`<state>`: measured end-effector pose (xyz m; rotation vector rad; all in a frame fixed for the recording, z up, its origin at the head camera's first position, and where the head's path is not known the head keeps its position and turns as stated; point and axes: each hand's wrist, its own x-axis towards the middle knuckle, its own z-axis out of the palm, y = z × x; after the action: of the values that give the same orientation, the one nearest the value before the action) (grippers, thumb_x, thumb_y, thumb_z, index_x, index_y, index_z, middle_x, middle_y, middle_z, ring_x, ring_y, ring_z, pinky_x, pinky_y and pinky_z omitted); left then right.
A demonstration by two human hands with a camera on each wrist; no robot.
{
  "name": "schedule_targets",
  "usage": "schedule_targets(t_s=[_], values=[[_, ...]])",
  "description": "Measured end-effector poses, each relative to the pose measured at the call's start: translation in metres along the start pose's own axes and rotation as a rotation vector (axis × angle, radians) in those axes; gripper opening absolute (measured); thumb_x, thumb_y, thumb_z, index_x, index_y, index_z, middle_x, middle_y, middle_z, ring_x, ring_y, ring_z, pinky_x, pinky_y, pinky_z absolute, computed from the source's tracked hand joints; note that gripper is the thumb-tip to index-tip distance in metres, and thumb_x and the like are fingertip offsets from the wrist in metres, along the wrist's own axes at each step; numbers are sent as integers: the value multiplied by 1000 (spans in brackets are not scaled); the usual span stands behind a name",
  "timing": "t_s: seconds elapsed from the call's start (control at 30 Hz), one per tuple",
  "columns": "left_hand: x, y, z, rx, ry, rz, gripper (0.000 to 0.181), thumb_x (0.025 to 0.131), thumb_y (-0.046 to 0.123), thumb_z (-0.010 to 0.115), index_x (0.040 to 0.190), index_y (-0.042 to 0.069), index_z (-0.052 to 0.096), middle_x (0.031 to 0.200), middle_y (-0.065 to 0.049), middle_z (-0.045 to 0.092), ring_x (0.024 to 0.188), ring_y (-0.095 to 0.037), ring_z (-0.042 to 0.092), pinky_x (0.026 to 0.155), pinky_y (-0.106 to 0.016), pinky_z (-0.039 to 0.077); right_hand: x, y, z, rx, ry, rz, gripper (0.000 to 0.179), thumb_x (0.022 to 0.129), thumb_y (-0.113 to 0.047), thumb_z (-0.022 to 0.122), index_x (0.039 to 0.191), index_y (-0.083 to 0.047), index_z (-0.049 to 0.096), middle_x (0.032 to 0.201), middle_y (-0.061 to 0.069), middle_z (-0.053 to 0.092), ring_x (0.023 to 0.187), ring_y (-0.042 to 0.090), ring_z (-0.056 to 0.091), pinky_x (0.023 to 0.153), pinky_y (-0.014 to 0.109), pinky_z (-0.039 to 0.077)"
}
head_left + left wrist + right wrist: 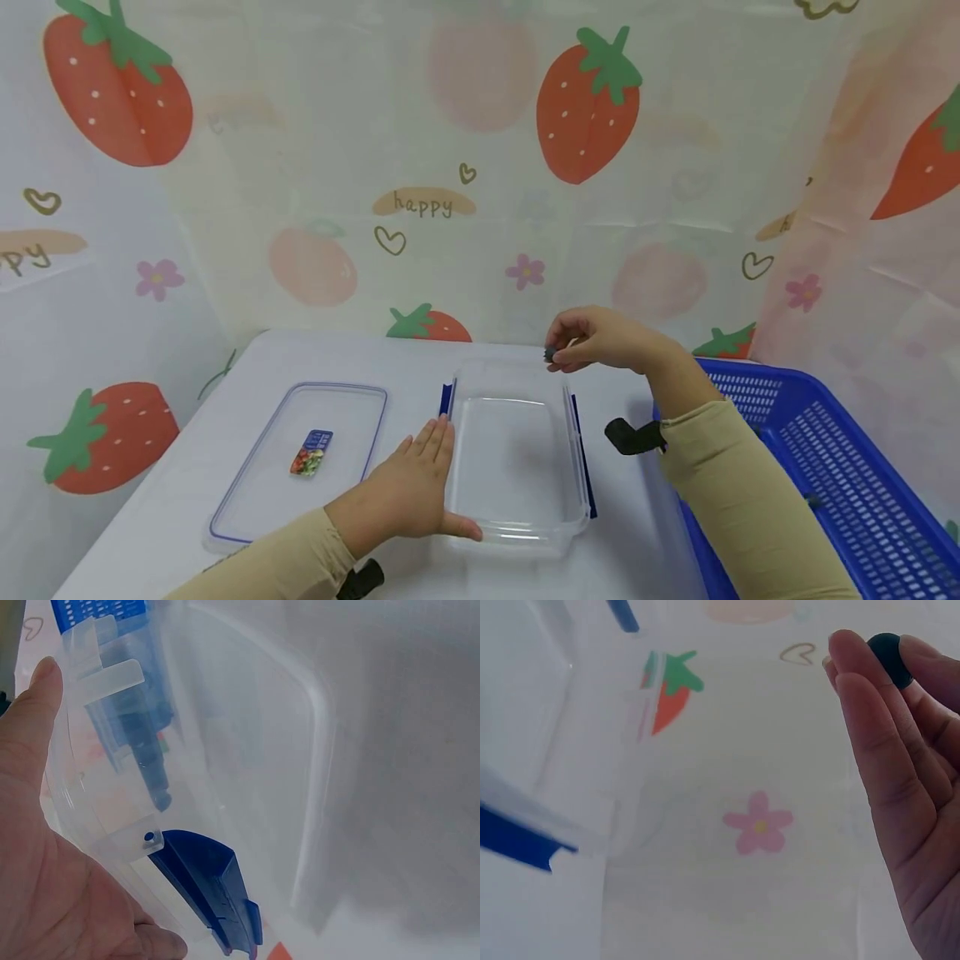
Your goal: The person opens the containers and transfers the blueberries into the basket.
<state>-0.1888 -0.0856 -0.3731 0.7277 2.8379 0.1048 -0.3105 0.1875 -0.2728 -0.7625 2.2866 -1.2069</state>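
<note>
A clear plastic storage box [510, 467] with blue side latches [210, 877] stands uncovered in the middle of the table. My left hand [412, 492] lies along its left side with the fingers straight, and the thumb reaches over the near end. Above the box's far right corner, my right hand [607, 337] pinches a small, dark, round piece [889, 660] between thumb and fingers. It looks dark teal in the right wrist view; its exact kind cannot be told. The clear lid [262, 492] with a blue rim lies flat to the left, apart from the box.
A blue perforated plastic basket [806, 392] stands at the right, beneath my right forearm; small dark things inside are mostly hidden. A colourful label [311, 452] is on the lid. Behind the white table [330, 358] hangs a strawberry-patterned sheet [322, 167].
</note>
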Motion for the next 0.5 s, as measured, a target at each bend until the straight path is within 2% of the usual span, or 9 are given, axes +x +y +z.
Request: schedule_targets(t_s=[0.17,0.37,0.5], values=[[-2,1,0,-4,5,-1,125,62,84,44,143,-6,13,150,-23,10,138,-34,10,107,-49,21,-32,7,-11,-49,20,22,16,87,-9,62,99,1,57,96,16,64,89,24,65,78,34,52],[-3,1,-1,5,3,-3,125,63,84,44,143,-6,12,150,-23,9,138,-34,9,107,-49,20,-77,25,-26,-40,65,32,22,87,-11,62,102,4,54,100,21,60,93,23,65,77,32,52],[-3,1,-1,-3,4,-4,124,63,83,45,143,-6,12,150,-23,8,138,-34,9,107,-49,20,-108,38,-36,-54,92,20,24,88,-11,61,103,6,53,98,19,59,91,19,65,76,32,53]])
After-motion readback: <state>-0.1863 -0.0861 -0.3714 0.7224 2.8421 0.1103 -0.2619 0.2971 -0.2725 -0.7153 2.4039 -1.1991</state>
